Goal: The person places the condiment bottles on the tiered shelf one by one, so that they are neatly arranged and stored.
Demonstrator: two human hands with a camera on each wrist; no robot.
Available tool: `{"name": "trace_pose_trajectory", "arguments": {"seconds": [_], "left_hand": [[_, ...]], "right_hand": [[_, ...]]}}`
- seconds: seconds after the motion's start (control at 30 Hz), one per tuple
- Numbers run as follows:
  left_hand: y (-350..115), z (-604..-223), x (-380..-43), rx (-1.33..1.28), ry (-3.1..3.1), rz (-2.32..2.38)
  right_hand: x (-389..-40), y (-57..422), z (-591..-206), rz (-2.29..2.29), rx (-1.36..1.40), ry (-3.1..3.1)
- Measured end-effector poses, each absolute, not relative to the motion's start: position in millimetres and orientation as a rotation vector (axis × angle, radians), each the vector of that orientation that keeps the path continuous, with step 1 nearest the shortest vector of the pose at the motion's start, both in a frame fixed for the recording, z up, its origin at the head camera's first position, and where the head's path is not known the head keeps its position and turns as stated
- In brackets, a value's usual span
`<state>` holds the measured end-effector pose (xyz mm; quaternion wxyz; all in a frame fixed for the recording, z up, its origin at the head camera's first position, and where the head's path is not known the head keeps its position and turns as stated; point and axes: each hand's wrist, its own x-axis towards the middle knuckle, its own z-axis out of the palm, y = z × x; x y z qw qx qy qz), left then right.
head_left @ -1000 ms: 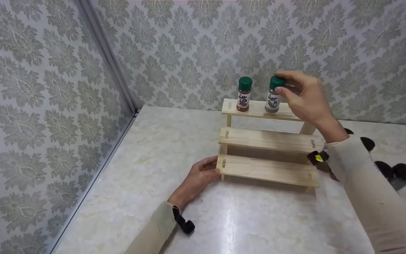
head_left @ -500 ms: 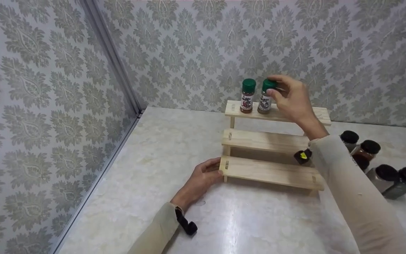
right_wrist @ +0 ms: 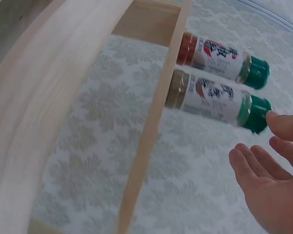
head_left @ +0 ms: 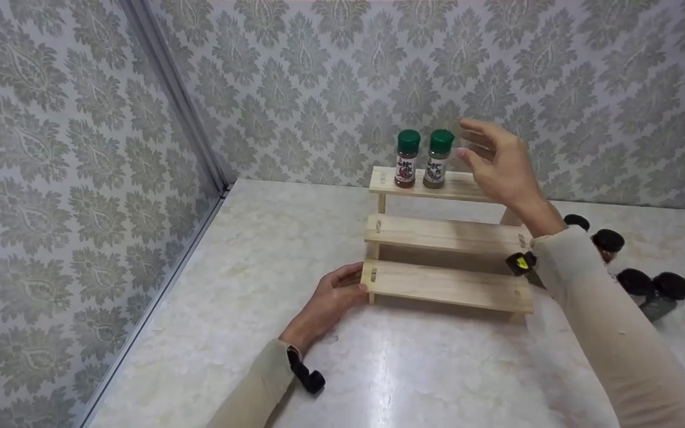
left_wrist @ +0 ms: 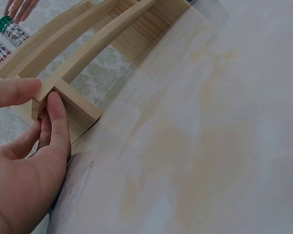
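A three-tier wooden rack (head_left: 446, 285) stands on the table. My left hand (head_left: 324, 303) pinches the left end of its lowest tier, thumb on top and fingers under the board, as the left wrist view shows. Two spice bottles with green caps stand upright side by side on the top tier. The left spice bottle (head_left: 407, 159) holds red contents; the right spice bottle (head_left: 437, 159) has brownish-grey contents. Just right of the latter, my right hand (head_left: 506, 169) has its thumb and fingers spread with nothing held. In the right wrist view its thumb (right_wrist: 282, 126) is close to the green cap.
Several black-lidded jars (head_left: 607, 241) stand on the table to the right of the rack, partly behind the right forearm. A patterned wall (head_left: 319, 89) rises behind the table, and another patterned wall (head_left: 51, 238) runs along the left side.
My right hand has slid the second spice bottle left along the top tier, close to the first, then let go and drawn slightly right. The left hand keeps its grip on the rack.
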<state>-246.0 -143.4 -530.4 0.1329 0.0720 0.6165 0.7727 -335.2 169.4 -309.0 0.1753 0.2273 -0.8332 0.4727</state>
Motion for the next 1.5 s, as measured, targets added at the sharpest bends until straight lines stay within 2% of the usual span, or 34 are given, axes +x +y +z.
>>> {"name": "trace_pose_trajectory", "arguments": {"seconds": [0.23,0.4,0.6,1.17,1.37,1.5], "left_hand": [[-146,-530,-247,0.181,1.78,2.243],[-150,-531,-247,0.19,1.799,2.24],[-151,-530,-247,0.205,1.79,2.242],[-151,-526,-246,0.209,1.82,2.212],[-149,-529,-247,0.229,1.835,2.189],[-145,-529,-247,0.22,1.793,2.208]], "right_hand": [[-306,229,-308,1.177,0.574,-2.394],[-285,280,-323,1.096,0.521,-2.369],[-267,327,-351,1.002,0.383,-2.436],[-223,427,-439,0.88,0.231,-2.554],[-223,465,-485,0.849,0.161,-2.543],[-216,473,-496,0.896,0.101,-2.532]]}}
